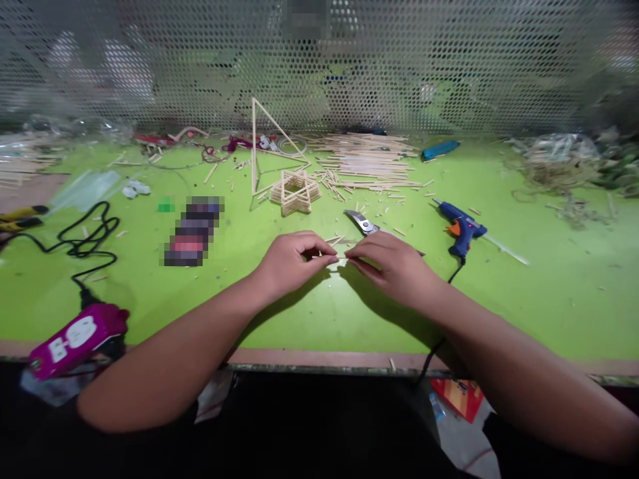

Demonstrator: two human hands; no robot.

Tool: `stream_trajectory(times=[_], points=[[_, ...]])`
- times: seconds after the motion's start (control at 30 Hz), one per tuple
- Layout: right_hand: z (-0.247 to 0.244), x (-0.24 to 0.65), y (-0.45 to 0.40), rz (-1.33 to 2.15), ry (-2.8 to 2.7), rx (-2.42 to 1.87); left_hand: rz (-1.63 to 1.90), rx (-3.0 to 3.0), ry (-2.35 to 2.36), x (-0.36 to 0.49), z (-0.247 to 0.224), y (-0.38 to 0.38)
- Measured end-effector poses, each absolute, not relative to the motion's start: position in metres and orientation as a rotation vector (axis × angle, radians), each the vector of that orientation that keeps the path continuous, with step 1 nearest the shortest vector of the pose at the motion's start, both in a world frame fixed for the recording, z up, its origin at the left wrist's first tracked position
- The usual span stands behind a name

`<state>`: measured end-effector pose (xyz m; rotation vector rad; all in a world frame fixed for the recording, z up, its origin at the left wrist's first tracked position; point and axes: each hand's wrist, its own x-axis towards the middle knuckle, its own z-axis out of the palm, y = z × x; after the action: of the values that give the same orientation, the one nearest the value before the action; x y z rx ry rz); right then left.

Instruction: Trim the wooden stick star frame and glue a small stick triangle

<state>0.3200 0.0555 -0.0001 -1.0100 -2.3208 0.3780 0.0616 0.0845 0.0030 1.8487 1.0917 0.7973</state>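
The fingers of the left hand [294, 263] and the right hand [399, 266] are pinched together on one thin stick [342, 258], its ends hidden by the fingertips, over a bright green table [319, 316]. Just beyond the right hand, which partly covers it, lies one metal cutter [366, 225]. Farther back are one star-shaped frame [294, 193], one triangular frame [253, 146] and a stick pile [364, 156] too jumbled to count. One blue glue gun [464, 229] lies to the right; one magenta power block [80, 339] and one pixelated, unreadable object [192, 233] are to the left. A perforated screen [349, 80] backs the table, blurring the room behind.
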Motion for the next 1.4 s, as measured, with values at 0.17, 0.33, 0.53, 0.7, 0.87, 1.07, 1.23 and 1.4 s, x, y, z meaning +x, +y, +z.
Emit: stream_trajectory(times=[0.17, 0.33, 0.53, 0.7, 0.87, 1.07, 1.23, 1.4], points=[[0.005, 0.326, 0.056, 0.309, -2.249, -1.176, 0.769, 1.914, 1.156, 0.050, 0.010, 0.092], [0.010, 0.329, 0.058, 0.316, -2.182, -1.244, 0.661, 2.133, 1.205, 0.038, 0.016, 0.099], [0.016, 0.334, 0.059, 0.303, -2.158, -1.243, 0.409, 2.249, 1.559, 0.031, 0.010, 0.106], [0.038, 0.332, 0.066, 0.279, -2.169, -1.257, 0.313, 2.363, 1.450, 0.032, -0.001, 0.109], [0.041, 0.333, 0.070, 0.260, -2.051, -1.392, 0.587, 2.265, 1.633, 0.028, 0.009, 0.118], [0.025, 0.339, 0.070, 0.351, -2.008, -1.384, 0.843, 2.165, 1.726, 0.014, 0.002, 0.154], [0.029, 0.343, 0.068, 0.364, -2.015, -1.385, 0.791, 2.100, 1.596, 0.013, -0.017, 0.171], [0.036, 0.348, 0.064, 0.359, -2.006, -1.406, 0.701, 2.128, 1.473, 0.006, -0.008, 0.162]])
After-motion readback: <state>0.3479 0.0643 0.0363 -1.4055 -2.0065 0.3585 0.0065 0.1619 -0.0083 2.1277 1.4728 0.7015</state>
